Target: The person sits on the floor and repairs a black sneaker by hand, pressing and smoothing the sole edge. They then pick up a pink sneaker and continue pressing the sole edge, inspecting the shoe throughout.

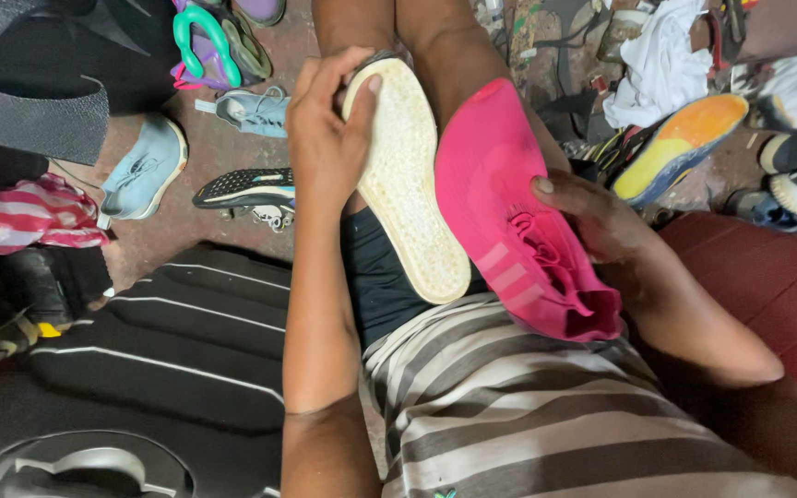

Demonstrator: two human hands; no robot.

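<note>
A bright pink sneaker (509, 212) lies across my lap, toe pointing away. Its cream, pebbled sole (408, 184) stands apart from the upper, turned up toward me. My left hand (325, 120) grips the far toe end of the sole, thumb pressed on its surface. My right hand (592, 217) holds the pink upper at the lace and collar area. My knees and striped shorts are under the shoe.
Loose shoes lie on the brown floor: two light blue sneakers (145, 171) (255, 111), a black one (246, 189), green and purple sandals (209, 41). An orange-yellow insole (680, 143) and white cloth (657, 60) sit at right. A dark striped mat (177, 341) lies at left.
</note>
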